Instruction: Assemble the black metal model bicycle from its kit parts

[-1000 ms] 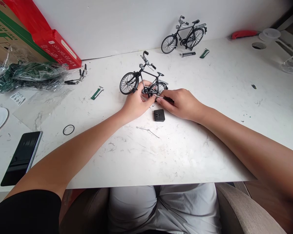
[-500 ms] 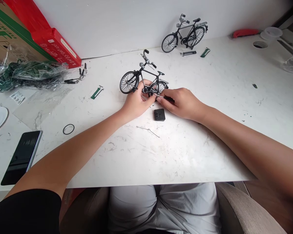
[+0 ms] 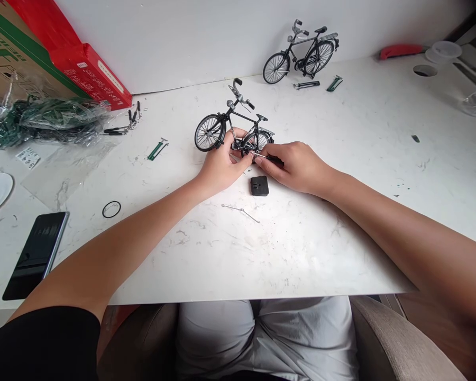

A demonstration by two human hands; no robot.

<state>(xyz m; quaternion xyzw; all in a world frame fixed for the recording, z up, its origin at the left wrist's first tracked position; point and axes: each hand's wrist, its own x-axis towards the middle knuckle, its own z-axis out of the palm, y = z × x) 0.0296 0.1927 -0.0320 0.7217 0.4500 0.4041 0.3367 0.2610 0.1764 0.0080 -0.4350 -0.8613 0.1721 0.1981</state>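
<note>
A small black model bicycle point(image 3: 222, 127) stands upright on the white table point(image 3: 341, 174), front wheel to the left. My left hand point(image 3: 221, 168) grips its frame near the pedals and rear wheel. My right hand point(image 3: 297, 166) pinches a thin screwdriver point(image 3: 266, 157) with a black handle, its tip at the bicycle's lower frame beside my left fingers. A small black square part point(image 3: 259, 186) lies just below my hands. A thin bent wire point(image 3: 241, 211) rests nearer to me.
A second model bicycle point(image 3: 299, 53) stands at the back wall, with small green and black parts point(image 3: 335, 83) beside it. A phone point(image 3: 35, 254), a black ring point(image 3: 111, 209), a green part point(image 3: 156, 150), a plastic bag of parts point(image 3: 43, 124) and cardboard boxes point(image 3: 75, 63) are at left.
Nothing has moved on the table; only the view has shifted slightly. Both hands stay at the bicycle's lower frame.
</note>
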